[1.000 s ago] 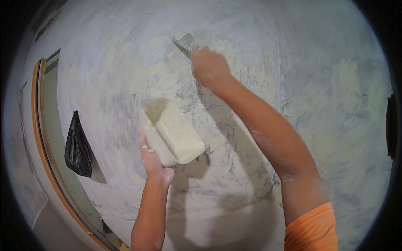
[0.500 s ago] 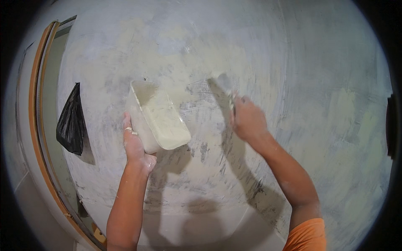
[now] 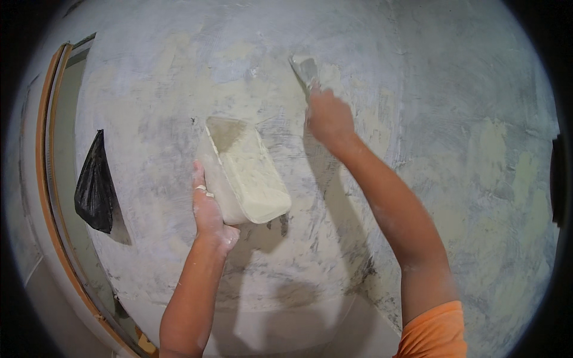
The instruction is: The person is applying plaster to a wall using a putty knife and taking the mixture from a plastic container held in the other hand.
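My left hand (image 3: 210,209) is closed on a pale rectangular plastic tub (image 3: 218,179), supporting it from below and along its left side. The tub is tilted, its open top facing up and right, and cream-coloured filler paste (image 3: 253,176) lies inside. White smears cover the thumb and the heel of that hand. Up and to the right, my right hand (image 3: 331,117) grips the handle of a putty knife (image 3: 307,70). Its broad blade is against or very close to the patchy grey and cream wall (image 3: 358,232); contact cannot be made out for certain.
A black plastic bag (image 3: 97,185) hangs at the left beside an orange-brown door frame (image 3: 45,155). A dark object (image 3: 557,179) sits at the far right edge. Arm and tub shadows fall on the wall, with a pale smooth band (image 3: 286,328) low down.
My right hand has moved upward and slightly left with the putty knife across the wall. The tub in my left hand has shifted to the right in the view.
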A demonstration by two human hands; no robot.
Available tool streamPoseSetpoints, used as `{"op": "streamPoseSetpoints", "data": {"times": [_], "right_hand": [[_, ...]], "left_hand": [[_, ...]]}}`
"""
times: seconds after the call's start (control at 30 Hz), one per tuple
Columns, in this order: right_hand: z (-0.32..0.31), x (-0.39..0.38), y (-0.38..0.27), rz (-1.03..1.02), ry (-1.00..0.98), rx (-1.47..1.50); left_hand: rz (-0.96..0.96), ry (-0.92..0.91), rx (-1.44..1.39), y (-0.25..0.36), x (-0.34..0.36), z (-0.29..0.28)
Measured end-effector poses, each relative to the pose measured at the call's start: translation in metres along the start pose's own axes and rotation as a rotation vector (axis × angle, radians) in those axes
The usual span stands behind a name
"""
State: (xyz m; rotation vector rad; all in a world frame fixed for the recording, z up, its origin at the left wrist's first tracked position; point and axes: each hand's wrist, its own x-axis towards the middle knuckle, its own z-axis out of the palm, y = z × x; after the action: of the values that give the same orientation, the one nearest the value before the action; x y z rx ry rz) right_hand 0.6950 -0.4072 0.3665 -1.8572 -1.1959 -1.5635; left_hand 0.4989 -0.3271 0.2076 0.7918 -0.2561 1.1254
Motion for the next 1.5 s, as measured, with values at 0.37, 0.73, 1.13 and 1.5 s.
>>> {"op": "streamPoseSetpoints", "data": {"times": [0.37,0.73,1.13,1.5], "right_hand": [[-0.042,-0.057,0.010,0.007,-0.178,-0.050],[0.027,-0.069,0.061,0.137,-0.141,0.035],[-0.059,-0.112,0.122,0.131,-0.184,-0.028],[0.060,-0.154,0.132,0.327,-0.216,-0.032]], "left_hand": [[-0.103,0.025,0.007,0.024,-0.014,0.003],[-0.071,-0.109,-0.078,-0.028,-0.012,0.030],[-0.201,0.006,-0.002,-0.051,-0.035,0.046],[-0.227,0.046,-0.031,-0.123,-0.027,0.010]]}}
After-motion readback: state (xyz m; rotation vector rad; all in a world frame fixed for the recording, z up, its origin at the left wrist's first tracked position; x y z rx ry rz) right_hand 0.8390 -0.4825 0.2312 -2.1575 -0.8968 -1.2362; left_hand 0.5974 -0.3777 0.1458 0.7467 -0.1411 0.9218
